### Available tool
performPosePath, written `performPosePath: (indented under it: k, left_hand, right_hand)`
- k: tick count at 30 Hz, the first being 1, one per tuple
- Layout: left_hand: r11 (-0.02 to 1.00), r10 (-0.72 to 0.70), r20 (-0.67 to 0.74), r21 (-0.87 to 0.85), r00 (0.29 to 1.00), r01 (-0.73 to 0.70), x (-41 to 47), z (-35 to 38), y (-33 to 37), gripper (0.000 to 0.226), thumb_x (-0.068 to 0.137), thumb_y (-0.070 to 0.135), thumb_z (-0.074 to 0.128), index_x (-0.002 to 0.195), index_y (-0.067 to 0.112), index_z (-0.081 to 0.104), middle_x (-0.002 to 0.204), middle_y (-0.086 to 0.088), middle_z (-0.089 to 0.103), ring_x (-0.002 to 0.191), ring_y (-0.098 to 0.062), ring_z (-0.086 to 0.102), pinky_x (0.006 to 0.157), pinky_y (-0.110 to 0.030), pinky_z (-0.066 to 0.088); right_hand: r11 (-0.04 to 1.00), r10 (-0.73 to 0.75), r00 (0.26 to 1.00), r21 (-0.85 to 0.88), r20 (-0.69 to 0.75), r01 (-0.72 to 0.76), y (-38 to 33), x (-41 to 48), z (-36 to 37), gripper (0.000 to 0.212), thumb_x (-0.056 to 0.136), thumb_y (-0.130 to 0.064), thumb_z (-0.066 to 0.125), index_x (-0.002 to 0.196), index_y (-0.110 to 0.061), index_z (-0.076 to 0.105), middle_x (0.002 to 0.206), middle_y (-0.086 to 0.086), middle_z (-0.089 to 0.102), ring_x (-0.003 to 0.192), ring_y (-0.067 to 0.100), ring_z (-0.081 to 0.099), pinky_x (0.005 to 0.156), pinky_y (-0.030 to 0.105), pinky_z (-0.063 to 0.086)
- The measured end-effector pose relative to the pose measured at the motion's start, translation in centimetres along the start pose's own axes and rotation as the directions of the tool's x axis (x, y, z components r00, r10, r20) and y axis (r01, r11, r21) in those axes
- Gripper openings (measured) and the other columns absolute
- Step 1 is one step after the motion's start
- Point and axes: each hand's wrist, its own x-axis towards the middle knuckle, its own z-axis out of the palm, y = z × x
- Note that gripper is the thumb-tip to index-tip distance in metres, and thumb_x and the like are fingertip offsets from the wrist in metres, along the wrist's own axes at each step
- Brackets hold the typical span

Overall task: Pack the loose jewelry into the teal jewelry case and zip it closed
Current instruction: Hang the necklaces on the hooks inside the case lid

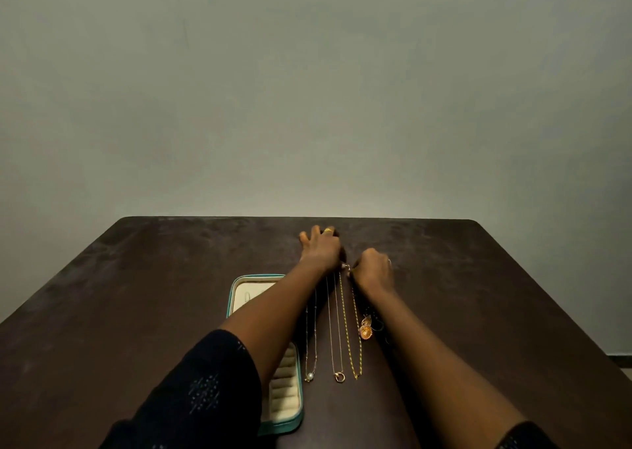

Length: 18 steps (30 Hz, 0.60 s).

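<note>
**Pinching up the far end of a gold chain**

Packing is, by my judgement, only just getting under way. The open teal fabric jewelry case [287, 425] is lying toward the near left part of the dark brown wooden tabletop [164, 277], partly hidden under the left forearm. Its cream ring rolls are showing and no piece is visibly sitting in them.

Just to its right, three necklaces are lying stretched out side by side, running from near edge toward far edge: a fine chain with a pearl pendant [310, 377], a fine chain with a ring pendant [339, 377] and a yellow gold link chain [356, 376]. A pair of round gold earrings [365, 330] is resting beside the gold chain, against the right forearm.

Both arms are reaching straight out over the jewelry. The right hand [373, 268] is hanging knuckles-up with its fingers curled, and its grip appears to be closing on the far end of the yellow gold link chain. The left hand [319, 247] is lying beyond the chain ends with its fingers spread flat and its grip holding nothing.

The next move is calling for lifting that chain clear without snagging its neighbours, then carrying it left into the case.
</note>
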Motion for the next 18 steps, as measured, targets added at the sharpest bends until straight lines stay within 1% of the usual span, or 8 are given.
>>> performPosePath:
  k: [4,8,10,12,13,15,16,18]
  left_hand:
    - [0.998,0.056,-0.068,-0.017,0.996,-0.057,0.2,0.4,-0.1,0.031,0.086,0.029,0.062,0.115,0.019,0.066,0.138,-0.002,0.038,0.126,-0.028,0.029,0.101,-0.045,0.022]
    - [0.997,0.08,-0.03,0.024,0.996,-0.079,-0.1,0.3,0.0,0.029,0.091,0.028,0.055,0.116,0.016,0.064,0.138,-0.005,0.037,0.127,-0.03,0.028,0.102,-0.047,0.021]
    - [0.998,0.06,-0.02,-0.014,0.998,-0.06,-0.3,-0.2,0.0,0.025,0.092,0.028,0.051,0.112,0.019,0.063,0.134,-0.004,0.043,0.126,-0.029,0.029,0.1,-0.047,0.022]
    - [0.997,0.044,-0.007,-0.063,0.999,-0.044,-0.5,-1.0,-0.1,0.019,0.092,0.025,0.048,0.105,0.023,0.062,0.127,-0.004,0.051,0.125,-0.028,0.031,0.098,-0.046,0.023]
    - [0.995,0.041,0.002,-0.095,0.999,-0.041,-0.6,-1.3,-0.2,0.016,0.093,0.023,0.047,0.102,0.023,0.06,0.124,-0.005,0.054,0.124,-0.027,0.034,0.098,-0.045,0.024]
    - [0.973,0.043,0.022,-0.229,0.999,-0.037,-0.8,-1.9,-0.5,0.016,0.095,0.02,0.046,0.104,0.016,0.059,0.12,-0.009,0.059,0.122,-0.027,0.043,0.101,-0.043,0.029]
    - [0.948,0.049,0.032,-0.317,0.998,-0.036,-0.9,-2.1,-0.7,0.018,0.095,0.018,0.047,0.106,0.011,0.06,0.117,-0.011,0.062,0.117,-0.027,0.05,0.099,-0.041,0.034]
    - [0.874,0.07,0.045,-0.485,0.997,-0.04,-1.4,-2.5,-1.2,0.018,0.094,0.015,0.05,0.103,0.006,0.063,0.11,-0.012,0.067,0.101,-0.022,0.058,0.096,-0.039,0.041]
  right_hand:
    - [0.999,0.0,1.0,-0.04,-0.014,-0.001,0.0,0.1,0.3,0.016,0.086,-0.012,0.057,0.09,0.0,0.067,0.099,0.022,0.068,0.098,0.037,0.063,0.077,0.037,0.05]
    - [0.998,-0.014,0.999,-0.059,0.041,0.017,-0.1,-0.1,0.1,0.024,0.085,-0.021,0.062,0.094,0.001,0.066,0.103,0.022,0.067,0.101,0.036,0.062,0.08,0.037,0.05]
    - [1.0,-0.017,0.999,-0.017,0.05,0.018,0.0,-0.3,-0.3,0.023,0.085,-0.02,0.06,0.087,0.003,0.066,0.098,0.024,0.068,0.097,0.036,0.063,0.078,0.037,0.049]
    - [0.999,-0.016,0.999,0.052,0.052,0.014,0.3,-0.3,-0.4,0.023,0.085,-0.017,0.058,0.066,-0.005,0.063,0.084,0.023,0.065,0.09,0.034,0.064,0.074,0.038,0.048]
    - [0.996,-0.015,0.998,0.091,0.054,0.01,0.5,-0.2,-0.4,0.031,0.084,-0.015,0.058,0.054,-0.012,0.054,0.075,0.019,0.061,0.083,0.031,0.063,0.072,0.038,0.047]
    - [0.981,-0.025,0.998,0.192,0.059,0.014,0.7,-0.4,-0.8,0.043,0.084,-0.013,0.057,0.045,-0.016,0.041,0.065,0.012,0.054,0.07,0.025,0.057,0.065,0.033,0.043]
    - [0.967,-0.029,0.997,0.254,0.068,0.011,0.7,-0.5,-1.1,0.042,0.085,-0.013,0.057,0.046,-0.015,0.044,0.062,0.01,0.053,0.066,0.023,0.054,0.062,0.03,0.04]
    - [0.923,-0.047,0.994,0.385,0.101,0.004,0.8,-0.8,-1.9,0.031,0.088,-0.01,0.055,0.057,-0.007,0.058,0.062,0.01,0.055,0.058,0.017,0.048,0.055,0.026,0.034]
